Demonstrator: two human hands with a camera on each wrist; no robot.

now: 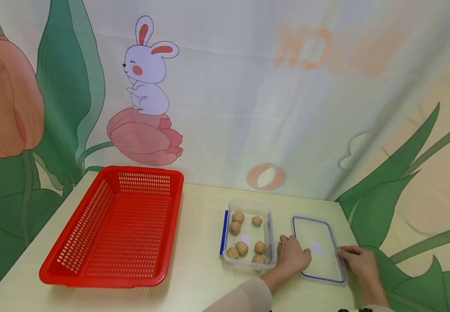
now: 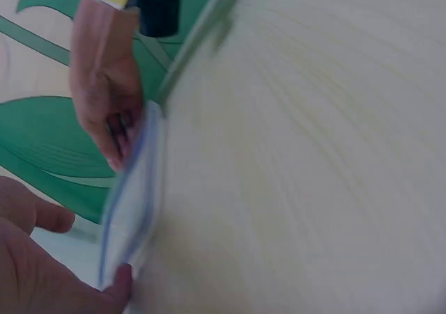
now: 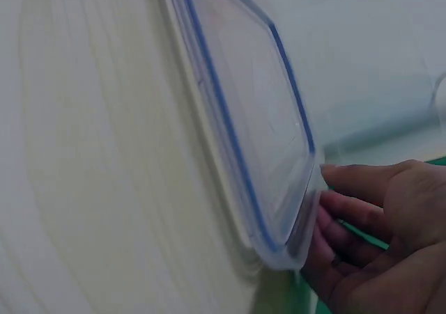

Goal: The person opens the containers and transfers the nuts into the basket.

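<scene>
The lid [image 1: 319,252] is sitting near the right edge of the bench [image 1: 199,260]. The right hand [image 1: 360,263] is pinching its right rim; the left hand [image 1: 293,255] is meeting its left rim, any grip there being hard to tell. Probably light, stiff and slippery, it is inviting rim holds.

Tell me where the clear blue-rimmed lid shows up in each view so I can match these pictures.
Head: the lid is lower right, between the left hand and right hand.
Left wrist: left of centre, toward the bottom, seen at a slant.
Right wrist: upper middle, reaching the top edge.
Shared landmark: the right hand, at the lid's edge in all three.
</scene>
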